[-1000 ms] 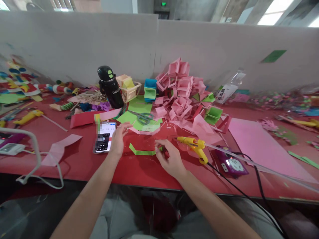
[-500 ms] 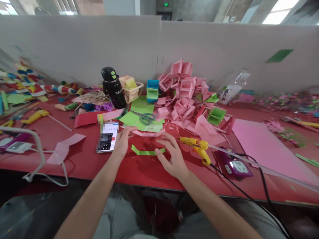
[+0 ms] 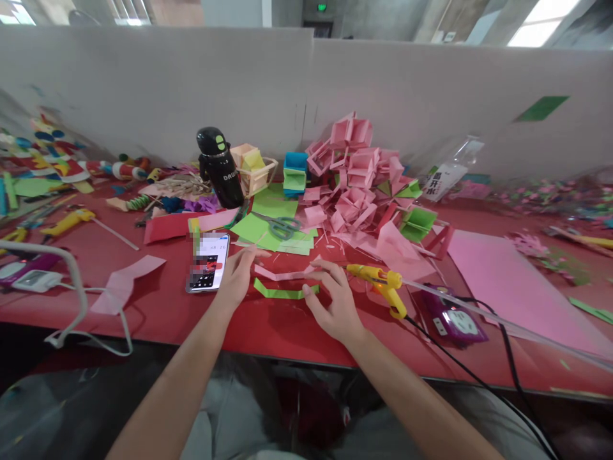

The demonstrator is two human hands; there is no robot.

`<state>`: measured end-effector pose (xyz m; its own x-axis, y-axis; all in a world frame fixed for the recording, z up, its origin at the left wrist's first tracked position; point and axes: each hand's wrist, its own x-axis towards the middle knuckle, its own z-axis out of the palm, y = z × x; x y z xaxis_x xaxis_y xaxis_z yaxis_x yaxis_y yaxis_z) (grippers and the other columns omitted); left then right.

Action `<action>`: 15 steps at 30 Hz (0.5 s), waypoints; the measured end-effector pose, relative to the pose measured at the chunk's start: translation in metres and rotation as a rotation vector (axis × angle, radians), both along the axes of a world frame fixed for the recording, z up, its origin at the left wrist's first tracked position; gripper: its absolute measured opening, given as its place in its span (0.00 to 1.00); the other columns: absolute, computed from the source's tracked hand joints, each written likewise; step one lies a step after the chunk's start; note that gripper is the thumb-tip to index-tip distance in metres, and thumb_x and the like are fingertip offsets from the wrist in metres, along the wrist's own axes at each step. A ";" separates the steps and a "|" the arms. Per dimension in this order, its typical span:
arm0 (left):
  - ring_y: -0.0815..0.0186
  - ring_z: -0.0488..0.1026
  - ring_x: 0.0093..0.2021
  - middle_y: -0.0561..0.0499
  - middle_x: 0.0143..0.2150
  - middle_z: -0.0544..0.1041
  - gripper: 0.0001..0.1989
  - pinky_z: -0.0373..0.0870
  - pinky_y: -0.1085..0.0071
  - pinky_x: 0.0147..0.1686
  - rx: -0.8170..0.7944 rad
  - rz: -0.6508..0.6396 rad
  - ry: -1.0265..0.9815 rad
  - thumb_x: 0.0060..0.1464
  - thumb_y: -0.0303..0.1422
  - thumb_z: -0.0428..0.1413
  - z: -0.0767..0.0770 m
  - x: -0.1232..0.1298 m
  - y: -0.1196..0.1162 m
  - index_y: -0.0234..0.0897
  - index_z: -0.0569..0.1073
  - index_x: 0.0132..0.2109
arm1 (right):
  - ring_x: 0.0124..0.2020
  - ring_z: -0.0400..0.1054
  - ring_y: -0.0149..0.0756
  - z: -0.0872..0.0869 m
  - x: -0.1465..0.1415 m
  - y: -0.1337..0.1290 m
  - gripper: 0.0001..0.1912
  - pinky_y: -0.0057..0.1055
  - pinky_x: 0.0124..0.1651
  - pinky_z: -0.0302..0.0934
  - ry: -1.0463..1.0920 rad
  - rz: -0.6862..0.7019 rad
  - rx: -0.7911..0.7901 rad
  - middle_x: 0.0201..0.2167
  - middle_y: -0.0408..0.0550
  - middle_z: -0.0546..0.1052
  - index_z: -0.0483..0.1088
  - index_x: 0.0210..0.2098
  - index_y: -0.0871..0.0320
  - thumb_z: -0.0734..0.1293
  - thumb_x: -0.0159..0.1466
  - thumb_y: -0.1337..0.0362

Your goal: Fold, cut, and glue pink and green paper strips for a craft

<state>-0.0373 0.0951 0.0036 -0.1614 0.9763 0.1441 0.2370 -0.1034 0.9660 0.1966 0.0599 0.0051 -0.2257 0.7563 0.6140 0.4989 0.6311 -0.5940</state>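
Note:
A folded pink paper strip lies between my hands, its ends bent up. Just nearer to me is a folded green strip on the red table. My left hand is at the left end of the pink strip, fingers apart and nothing held. At the right ends of both strips, my right hand has its fingers spread; the fingertips are close to the pink strip, and the thumb is beside the green one. Whether the fingertips touch the pink paper is too small to tell.
A phone lies left of my left hand. A yellow glue gun with a black cable is on the right. Scissors, a black bottle and piled pink paper boxes stand behind.
The pink strip has come slightly nearer to me, closer to the green strip. My right hand's fingers have shifted down a little with it. The view has moved slightly.

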 end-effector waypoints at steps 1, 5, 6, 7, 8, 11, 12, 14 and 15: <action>0.57 0.76 0.41 0.47 0.39 0.82 0.27 0.69 0.62 0.46 0.002 0.002 0.008 0.64 0.51 0.46 0.001 0.001 -0.001 0.38 0.83 0.39 | 0.53 0.68 0.48 0.000 0.000 0.000 0.09 0.52 0.57 0.62 -0.001 0.001 0.007 0.51 0.54 0.72 0.73 0.45 0.52 0.67 0.65 0.66; 0.57 0.75 0.44 0.47 0.42 0.81 0.20 0.69 0.63 0.45 0.091 0.005 0.099 0.63 0.44 0.49 0.004 -0.001 0.001 0.39 0.81 0.37 | 0.49 0.69 0.47 0.000 -0.001 -0.001 0.08 0.50 0.54 0.64 0.011 0.000 0.044 0.47 0.53 0.73 0.72 0.44 0.52 0.68 0.64 0.67; 0.56 0.75 0.44 0.47 0.42 0.81 0.17 0.69 0.63 0.45 0.130 0.025 0.155 0.61 0.42 0.50 0.005 -0.004 0.004 0.40 0.80 0.37 | 0.48 0.70 0.46 0.000 -0.001 -0.001 0.08 0.49 0.52 0.64 0.018 0.004 0.049 0.46 0.53 0.73 0.72 0.43 0.52 0.68 0.64 0.67; 0.56 0.75 0.43 0.46 0.41 0.80 0.14 0.70 0.62 0.45 0.168 0.052 0.224 0.59 0.39 0.51 0.007 -0.008 0.008 0.40 0.79 0.37 | 0.47 0.70 0.46 0.001 -0.001 -0.001 0.07 0.49 0.51 0.65 0.023 0.009 0.052 0.45 0.53 0.73 0.72 0.43 0.52 0.67 0.64 0.67; 0.55 0.75 0.41 0.46 0.39 0.80 0.11 0.70 0.61 0.45 0.197 0.099 0.321 0.57 0.37 0.53 0.009 -0.013 0.014 0.40 0.79 0.37 | 0.47 0.69 0.46 0.001 -0.001 -0.001 0.07 0.48 0.51 0.65 0.027 0.015 0.051 0.44 0.52 0.73 0.72 0.42 0.52 0.67 0.65 0.68; 0.49 0.75 0.43 0.41 0.42 0.79 0.09 0.69 0.54 0.50 0.178 0.182 0.606 0.50 0.31 0.55 0.016 -0.030 0.040 0.40 0.77 0.38 | 0.46 0.69 0.45 0.002 -0.001 -0.002 0.06 0.47 0.50 0.66 0.036 0.032 0.045 0.44 0.52 0.73 0.72 0.41 0.53 0.66 0.65 0.68; 0.46 0.75 0.46 0.40 0.43 0.79 0.09 0.68 0.50 0.52 0.138 0.233 0.674 0.47 0.30 0.56 0.018 -0.034 0.050 0.40 0.77 0.38 | 0.47 0.69 0.45 0.002 -0.001 -0.002 0.06 0.47 0.50 0.66 0.037 0.036 0.044 0.44 0.52 0.73 0.72 0.41 0.53 0.66 0.65 0.68; 0.38 0.73 0.51 0.36 0.44 0.79 0.09 0.65 0.42 0.54 0.021 0.295 0.779 0.43 0.29 0.59 0.023 -0.042 0.070 0.40 0.76 0.36 | 0.47 0.69 0.45 0.002 -0.001 -0.002 0.06 0.47 0.51 0.65 0.036 0.044 0.044 0.44 0.53 0.73 0.72 0.41 0.53 0.66 0.65 0.69; 0.35 0.72 0.53 0.35 0.45 0.79 0.09 0.63 0.38 0.55 -0.044 0.302 0.818 0.42 0.29 0.60 0.025 -0.044 0.079 0.40 0.75 0.35 | 0.47 0.69 0.45 0.001 -0.001 -0.002 0.06 0.47 0.51 0.65 0.035 0.046 0.043 0.44 0.53 0.73 0.72 0.41 0.53 0.66 0.65 0.69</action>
